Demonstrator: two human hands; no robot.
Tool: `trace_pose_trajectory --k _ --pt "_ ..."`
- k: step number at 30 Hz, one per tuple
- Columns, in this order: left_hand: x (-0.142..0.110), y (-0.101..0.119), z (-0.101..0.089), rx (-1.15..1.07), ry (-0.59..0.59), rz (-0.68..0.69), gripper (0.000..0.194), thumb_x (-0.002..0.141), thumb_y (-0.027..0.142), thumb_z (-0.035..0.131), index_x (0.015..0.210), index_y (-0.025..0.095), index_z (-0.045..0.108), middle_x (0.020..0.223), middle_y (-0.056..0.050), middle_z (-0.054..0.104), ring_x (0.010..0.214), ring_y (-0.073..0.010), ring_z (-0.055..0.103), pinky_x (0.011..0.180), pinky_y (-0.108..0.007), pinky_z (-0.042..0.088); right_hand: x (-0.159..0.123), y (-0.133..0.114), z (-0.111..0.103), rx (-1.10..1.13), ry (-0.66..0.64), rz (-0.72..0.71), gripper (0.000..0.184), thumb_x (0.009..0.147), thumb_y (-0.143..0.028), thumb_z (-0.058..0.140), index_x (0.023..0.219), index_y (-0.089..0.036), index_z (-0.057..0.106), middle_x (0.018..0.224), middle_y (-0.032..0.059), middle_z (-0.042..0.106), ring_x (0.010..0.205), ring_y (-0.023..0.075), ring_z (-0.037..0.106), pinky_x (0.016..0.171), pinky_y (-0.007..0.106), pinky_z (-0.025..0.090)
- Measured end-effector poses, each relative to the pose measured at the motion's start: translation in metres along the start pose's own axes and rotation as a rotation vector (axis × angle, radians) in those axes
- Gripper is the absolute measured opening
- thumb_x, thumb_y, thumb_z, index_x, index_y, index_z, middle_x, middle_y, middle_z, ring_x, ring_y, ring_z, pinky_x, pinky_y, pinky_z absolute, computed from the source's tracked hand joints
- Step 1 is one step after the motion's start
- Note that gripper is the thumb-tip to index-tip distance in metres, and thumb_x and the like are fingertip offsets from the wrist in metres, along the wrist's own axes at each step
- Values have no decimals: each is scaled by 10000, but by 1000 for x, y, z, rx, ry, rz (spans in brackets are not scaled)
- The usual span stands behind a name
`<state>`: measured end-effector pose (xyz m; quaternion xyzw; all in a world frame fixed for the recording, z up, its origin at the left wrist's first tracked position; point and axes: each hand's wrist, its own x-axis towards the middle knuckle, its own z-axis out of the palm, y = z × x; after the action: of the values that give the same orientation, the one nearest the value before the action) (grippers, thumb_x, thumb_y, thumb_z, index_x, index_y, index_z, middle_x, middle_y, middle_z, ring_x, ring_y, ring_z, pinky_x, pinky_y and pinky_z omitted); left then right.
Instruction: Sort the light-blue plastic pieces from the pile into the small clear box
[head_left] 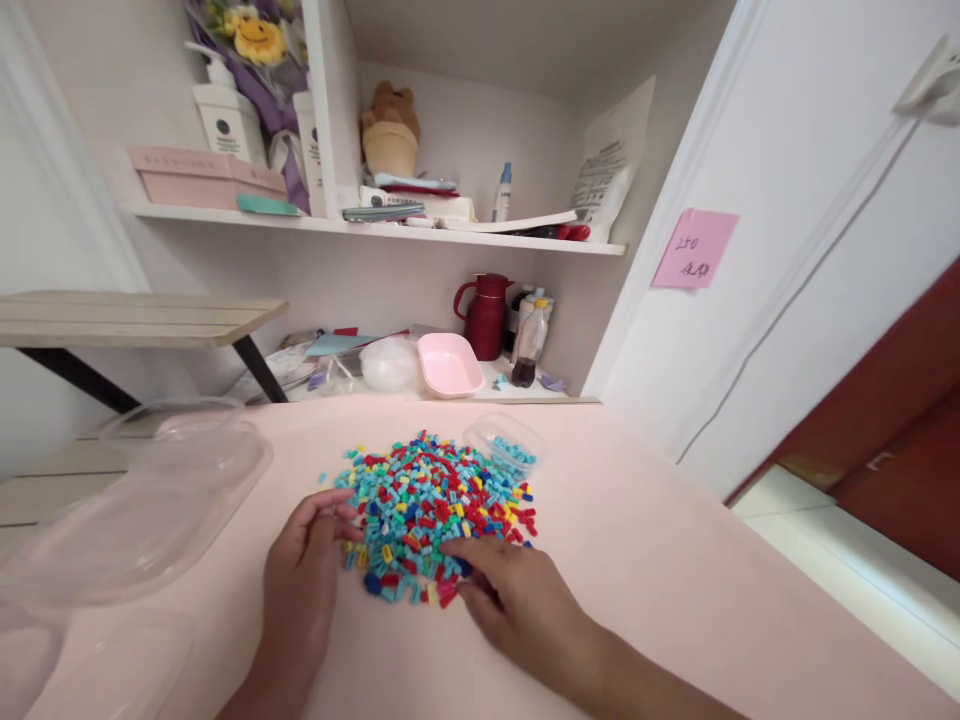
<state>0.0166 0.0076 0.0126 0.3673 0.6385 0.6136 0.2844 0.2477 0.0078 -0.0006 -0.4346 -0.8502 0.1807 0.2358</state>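
Observation:
A heap of small plastic building bricks [427, 490] in light blue, red, yellow, green and dark blue is spread over the pale pink tabletop. At its left edge is my left hand [309, 550], fingers loosely bent and apart, with nothing visible in them. My right hand [521, 595] reaches into the front right of the heap. Its index finger touches the bricks and its thumb is held apart, near a dark blue brick. Behind the heap stands a clear plastic tub [506, 445] with several light blue bricks in it.
Clear plastic containers [142, 500] lie at the left of the table, by a wooden-topped rack [142, 318]. At the back are a pink tray [450, 365], a red jug [486, 318] and a bottle with dark liquid [529, 345]. A shelf [465, 235] runs above them.

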Motion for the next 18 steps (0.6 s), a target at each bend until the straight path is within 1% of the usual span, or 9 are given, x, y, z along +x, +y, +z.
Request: trace_pose_trajectory --k 3,7,9,12,14,18 --pt "-1 1 0 14 -6 6 276 748 416 537 895 217 657 748 1 659 666 -165 621 581 -260 458 1 0 0 16 -10 13 345 848 -178 531 1139 -334 632 979 -18 717 802 160 662 700 247 421" --pt "-1 3 0 18 -9 18 266 751 404 537 887 212 661 762 1 656 644 -157 611 578 -262 463 3 -1 0 68 12 55 303 804 -146 565 1041 -314 653 855 -36 695 695 128 605 644 226 376" --pt "-1 3 0 4 -8 13 257 748 396 543 881 212 664 760 6 650 629 -149 604 567 -256 460 3 0 0 111 31 73 267 784 -124 569 977 -286 654 780 -45 668 649 113 572 617 214 361" --pt "0 3 2 -25 1 -15 239 732 375 553 864 212 667 753 13 645 609 -140 600 549 -247 456 4 1 -1 191 57 90 174 773 -90 546 832 -233 625 692 -49 616 599 100 525 566 200 338" --pt "0 3 2 -33 4 -18 222 729 349 545 852 212 670 752 16 646 604 -134 600 564 -246 465 5 2 -2 237 81 79 165 781 -77 532 800 -219 614 691 -42 610 612 103 522 572 198 349" --pt "-1 5 0 -40 4 -21 205 729 313 528 831 213 676 732 17 644 604 -132 599 587 -251 476 8 5 -6 332 99 50 214 836 -86 508 880 -221 668 834 -4 678 757 127 589 697 217 419"
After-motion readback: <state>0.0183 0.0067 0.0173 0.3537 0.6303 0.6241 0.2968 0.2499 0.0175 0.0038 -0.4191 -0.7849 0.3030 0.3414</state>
